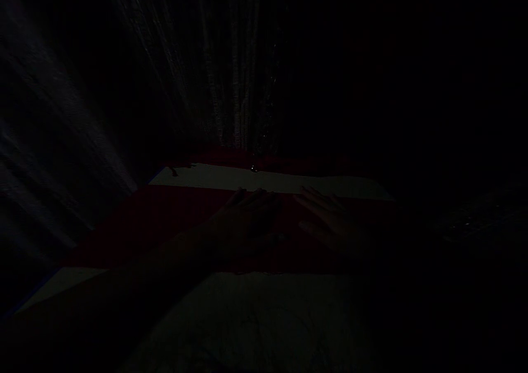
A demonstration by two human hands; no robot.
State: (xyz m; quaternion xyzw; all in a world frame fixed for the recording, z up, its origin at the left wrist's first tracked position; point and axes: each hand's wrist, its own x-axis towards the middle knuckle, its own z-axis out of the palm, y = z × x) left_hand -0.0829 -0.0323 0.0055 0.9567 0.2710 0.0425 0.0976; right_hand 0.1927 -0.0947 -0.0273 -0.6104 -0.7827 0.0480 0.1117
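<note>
Showing faintly: left hand (245, 219) and right hand (325, 216), palms down, fingers spread, over the red band (165, 208); contact, can't tell!
Band's place: across the pale surface (264, 312), right end swallowed by dark.
Right forearm: lost in black.
Folds (88, 125): left, dim, cut off.
</note>
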